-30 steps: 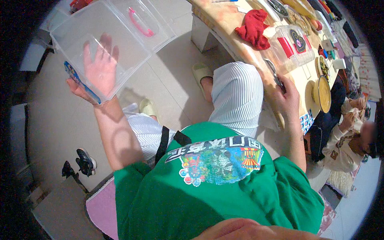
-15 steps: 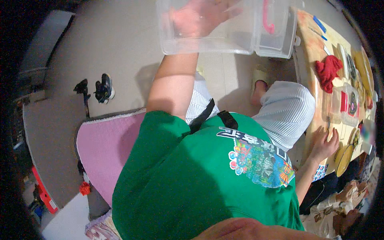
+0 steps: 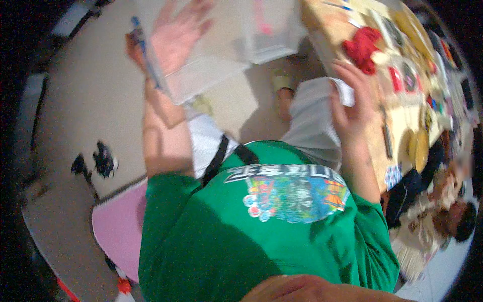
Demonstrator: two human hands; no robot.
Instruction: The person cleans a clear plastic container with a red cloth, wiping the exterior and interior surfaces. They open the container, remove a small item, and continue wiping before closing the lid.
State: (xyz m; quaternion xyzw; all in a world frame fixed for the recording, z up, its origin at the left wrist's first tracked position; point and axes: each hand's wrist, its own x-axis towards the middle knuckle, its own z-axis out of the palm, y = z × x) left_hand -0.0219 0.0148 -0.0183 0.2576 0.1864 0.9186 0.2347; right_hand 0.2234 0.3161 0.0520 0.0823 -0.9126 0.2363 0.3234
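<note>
A clear plastic box [image 3: 216, 75] is at the top of the view, tilted and blurred. My left hand [image 3: 176, 43], seen through its plastic, bears the box with fingers spread. A long blue piece [image 3: 143, 48] shows by the box's left edge; whether it is a clip or a separate thing I cannot tell. On the right, a second clear part [image 3: 271, 48] with a pink strip adjoins the box. My right hand [image 3: 354, 100] is raised beside the table edge, over my knee, fingers apart and smeared by motion. I make out nothing held in it.
The wooden table [image 3: 377, 166] on the right bears a red cloth [image 3: 363, 49], a clear container with red parts [image 3: 405, 78], a thin dark tool [image 3: 386, 133] and yellow round pieces [image 3: 417, 150]. Another person [image 3: 427, 216] sits at the lower right. Dark shoes [image 3: 104, 160] lie left.
My right hand has lifted off the table and moved up and left. My left hand and the box have shifted left and tilted. The whole view has turned, sliding the table leftward.
</note>
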